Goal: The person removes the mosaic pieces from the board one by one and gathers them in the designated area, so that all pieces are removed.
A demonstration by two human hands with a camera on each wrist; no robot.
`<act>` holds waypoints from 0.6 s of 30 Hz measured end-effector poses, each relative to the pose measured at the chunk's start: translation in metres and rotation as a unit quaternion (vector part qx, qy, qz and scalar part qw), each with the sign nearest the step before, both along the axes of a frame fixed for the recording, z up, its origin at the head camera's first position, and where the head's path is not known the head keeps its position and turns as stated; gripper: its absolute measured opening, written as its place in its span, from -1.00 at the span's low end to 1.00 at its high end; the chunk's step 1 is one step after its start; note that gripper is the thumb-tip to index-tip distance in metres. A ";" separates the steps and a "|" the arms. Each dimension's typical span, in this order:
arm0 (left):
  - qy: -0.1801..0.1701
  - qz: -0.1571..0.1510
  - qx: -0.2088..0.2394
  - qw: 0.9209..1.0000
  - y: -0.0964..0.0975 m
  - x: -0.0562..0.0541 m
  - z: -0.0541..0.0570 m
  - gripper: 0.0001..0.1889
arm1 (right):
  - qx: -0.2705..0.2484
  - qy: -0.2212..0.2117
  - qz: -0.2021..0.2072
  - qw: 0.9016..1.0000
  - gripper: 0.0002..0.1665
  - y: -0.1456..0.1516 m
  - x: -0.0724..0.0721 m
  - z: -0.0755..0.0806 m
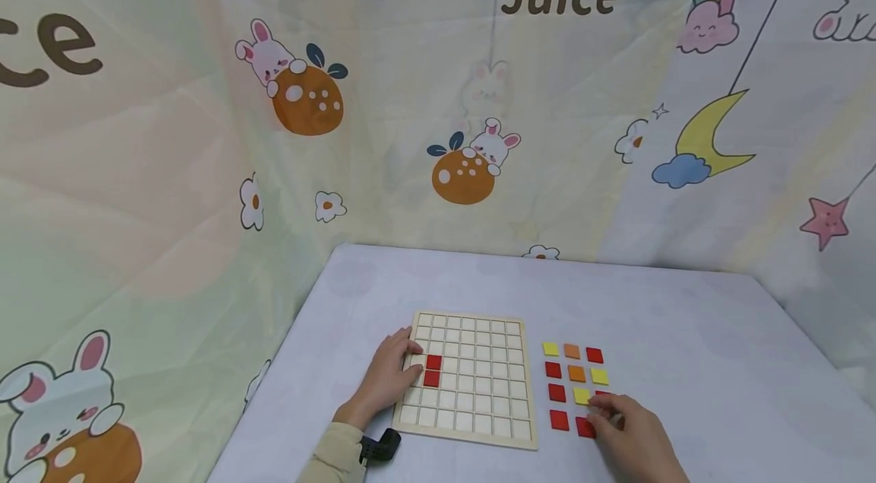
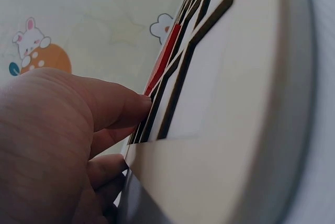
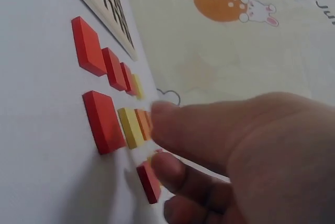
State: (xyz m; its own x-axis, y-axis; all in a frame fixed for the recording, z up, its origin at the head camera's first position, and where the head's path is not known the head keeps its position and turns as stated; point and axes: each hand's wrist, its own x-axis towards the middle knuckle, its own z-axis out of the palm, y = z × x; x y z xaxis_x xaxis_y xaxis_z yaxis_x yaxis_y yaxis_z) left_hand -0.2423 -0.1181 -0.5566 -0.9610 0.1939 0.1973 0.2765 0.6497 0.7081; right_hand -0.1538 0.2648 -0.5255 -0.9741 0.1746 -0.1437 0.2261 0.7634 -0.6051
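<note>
A pale wooden grid board (image 1: 483, 392) lies flat on the table, with two red tiles (image 1: 432, 378) in cells near its left side. My left hand (image 1: 387, 370) rests on the board's left edge. In the left wrist view its thumb touches the top surface close to a red tile (image 2: 163, 62), other fingers beside the rim. Right of the board, loose red, yellow and orange (image 1: 577, 373) tiles lie in rows. Over the nearest rows is my right hand (image 1: 633, 430), thumb and index finger apart, beside a red tile (image 3: 103, 122) and a yellow tile (image 3: 130, 127). Another red tile (image 3: 149, 182) sits under its fingertips.
A white cloth covers the table (image 1: 671, 331). Behind and to the left hangs a printed curtain (image 1: 411, 49) with rabbits and oranges. A black strap device (image 1: 380, 446) sits on the left wrist, beside the board's near left corner.
</note>
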 end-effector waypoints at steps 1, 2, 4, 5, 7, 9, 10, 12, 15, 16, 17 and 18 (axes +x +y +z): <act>0.000 0.000 -0.001 1.000 0.000 0.000 0.000 -0.83 | -0.003 0.005 -0.009 1.000 -0.62 -0.001 -0.001 0.000; 0.000 0.000 0.000 1.000 0.000 0.000 0.000 -0.83 | -0.005 0.015 -0.014 1.000 -0.63 -0.003 -0.001 0.000; 0.002 0.001 -0.001 1.000 -0.001 -0.001 0.000 -0.84 | -0.005 0.038 -0.017 0.999 -0.67 -0.007 -0.004 -0.001; 0.003 0.002 -0.001 1.000 -0.001 -0.001 0.000 -0.84 | -0.006 0.051 -0.018 0.999 -0.69 -0.010 -0.005 -0.002; 0.003 0.003 -0.001 1.000 -0.001 -0.002 0.000 -0.84 | -0.009 0.075 -0.014 0.997 -0.73 -0.017 -0.008 -0.002; 0.004 0.003 0.000 1.000 -0.001 -0.003 0.000 -0.84 | -0.015 0.096 -0.012 0.995 -0.76 -0.025 -0.010 -0.002; 0.006 0.002 -0.001 1.000 -0.001 -0.003 0.000 -0.84 | -0.018 0.104 -0.012 0.994 -0.77 -0.029 -0.010 -0.002; 0.003 0.001 0.000 1.000 -0.001 -0.004 0.000 -0.84 | -0.020 0.121 -0.007 0.992 -0.80 -0.036 -0.012 -0.001; 0.001 0.000 0.000 1.000 -0.001 -0.003 -0.001 -0.84 | -0.020 0.140 0.008 0.990 -0.82 -0.048 -0.013 -0.001; 0.000 0.000 0.001 1.000 -0.001 -0.002 -0.001 -0.84 | -0.020 0.142 0.014 0.990 -0.82 -0.053 -0.014 -0.001; -0.003 0.000 0.002 1.000 0.000 -0.002 -0.001 -0.83 | -0.021 0.142 0.020 0.990 -0.82 -0.058 -0.014 -0.001; -0.004 0.000 0.002 1.000 0.000 -0.001 -0.001 -0.83 | -0.023 0.140 0.027 0.990 -0.83 -0.063 -0.014 -0.001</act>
